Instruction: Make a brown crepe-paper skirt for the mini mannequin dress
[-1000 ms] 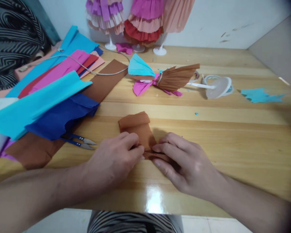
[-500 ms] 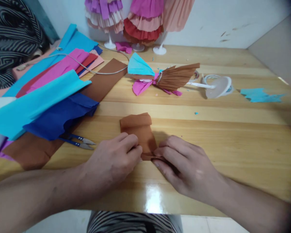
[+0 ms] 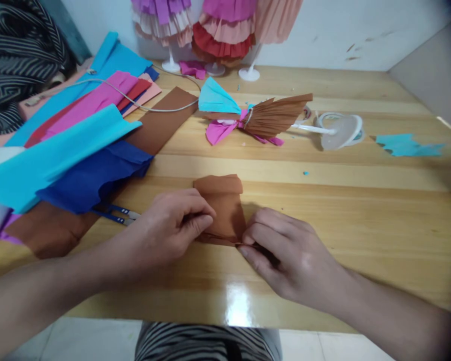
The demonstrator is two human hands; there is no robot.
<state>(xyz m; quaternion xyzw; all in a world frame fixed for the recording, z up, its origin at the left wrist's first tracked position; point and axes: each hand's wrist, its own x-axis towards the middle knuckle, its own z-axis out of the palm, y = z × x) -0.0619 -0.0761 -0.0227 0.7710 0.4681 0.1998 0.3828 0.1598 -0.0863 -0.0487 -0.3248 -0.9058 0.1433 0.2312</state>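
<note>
Far left of both hands, beyond the forearm, black-and-white striped cloth [image 3: 18, 65] lies bunched. Nearer, still left of the grip, sheets of crepe paper overlap: a pink sheet [image 3: 92, 105], a light-blue sheet [image 3: 60, 155], a crumpled dark-blue sheet [image 3: 93, 175] and a long brown sheet [image 3: 60, 228]. A thin grey cord [image 3: 150, 108] crosses the sheets farther from the hands. Just beside the left hand [image 3: 176, 220] are blue-handled thread snips [image 3: 122, 214], their tips hidden behind it. That hand is loosely curled, thumb and forefinger tips nearly meeting over the left part of a small brown crepe strip [image 3: 227, 213]; whether they hold it cannot be told. The strip lies on the wooden table [image 3: 361, 225] between the hands, its far end folded over. The right hand [image 3: 285, 248] pinches the strip's near right corner between thumb and fingers, closed tight. Well beyond this pinch, a pleated brown paper skirt [image 3: 281, 116] lies tied on a white stand [image 3: 346, 133]. Farther right rests a ragged light-blue scrap [image 3: 408, 145].
</note>
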